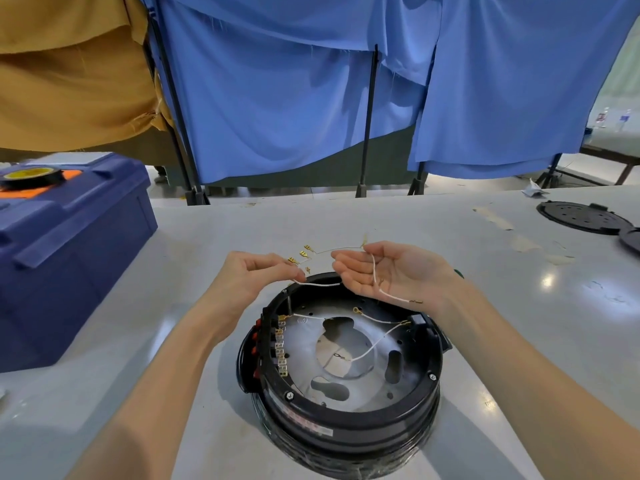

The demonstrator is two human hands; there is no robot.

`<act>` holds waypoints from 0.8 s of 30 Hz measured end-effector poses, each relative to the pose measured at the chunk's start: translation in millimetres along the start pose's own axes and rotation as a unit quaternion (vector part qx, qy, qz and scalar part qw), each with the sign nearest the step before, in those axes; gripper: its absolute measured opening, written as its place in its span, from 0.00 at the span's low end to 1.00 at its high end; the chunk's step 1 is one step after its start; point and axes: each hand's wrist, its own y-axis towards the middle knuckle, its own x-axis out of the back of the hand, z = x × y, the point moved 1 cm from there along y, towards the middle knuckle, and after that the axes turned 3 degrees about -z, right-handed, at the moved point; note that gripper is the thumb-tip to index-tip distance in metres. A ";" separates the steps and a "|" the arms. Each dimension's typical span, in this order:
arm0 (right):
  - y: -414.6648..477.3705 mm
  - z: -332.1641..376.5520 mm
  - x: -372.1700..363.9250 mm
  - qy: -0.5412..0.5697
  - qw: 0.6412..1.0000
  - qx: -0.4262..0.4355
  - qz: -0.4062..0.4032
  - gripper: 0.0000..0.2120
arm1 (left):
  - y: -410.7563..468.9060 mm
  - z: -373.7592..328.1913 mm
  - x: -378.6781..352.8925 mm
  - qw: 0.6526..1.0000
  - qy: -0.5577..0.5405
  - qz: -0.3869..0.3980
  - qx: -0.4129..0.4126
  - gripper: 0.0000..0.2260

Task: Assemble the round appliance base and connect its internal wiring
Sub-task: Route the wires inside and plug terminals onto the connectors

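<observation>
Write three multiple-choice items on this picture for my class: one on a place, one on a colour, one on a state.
1. On which side of the round base does the blue box stand?
A) right B) left C) on top of it
2. What colour are the wires held above the base?
A) red B) green C) white
3. How is the round base?
A) open on top B) closed with a lid C) lying on its side

Key: 1 B, the box stands at the left edge of the table. 2 C, white wires run between the left hand and the right hand. 3 A, its metal plate shows from above.
</observation>
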 end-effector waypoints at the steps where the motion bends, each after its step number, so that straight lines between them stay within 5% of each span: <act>1: 0.3 -1.6 0.5 0.007 1.000 0.000 0.000 0.18 | -0.8 -0.1 -0.2 1.000 -0.007 0.004 -0.003 0.04; 5: 2.3 -3.4 2.0 0.025 1.000 0.005 0.000 0.18 | -1.0 -0.6 -0.9 0.999 -0.034 0.006 -0.020 0.12; 13: -0.2 -3.8 6.5 -0.077 0.997 -0.003 -0.027 0.21 | -1.4 4.7 -2.7 0.998 -0.033 0.035 -0.029 0.09; 18: -12.1 1.5 0.9 -0.453 0.884 0.062 -0.102 0.20 | -4.1 11.7 -9.6 0.999 0.035 0.040 0.001 0.04; 24: -8.6 -3.5 -2.9 -0.574 0.770 0.179 -0.215 0.23 | -7.9 14.7 -10.5 0.999 0.039 0.032 -0.003 0.03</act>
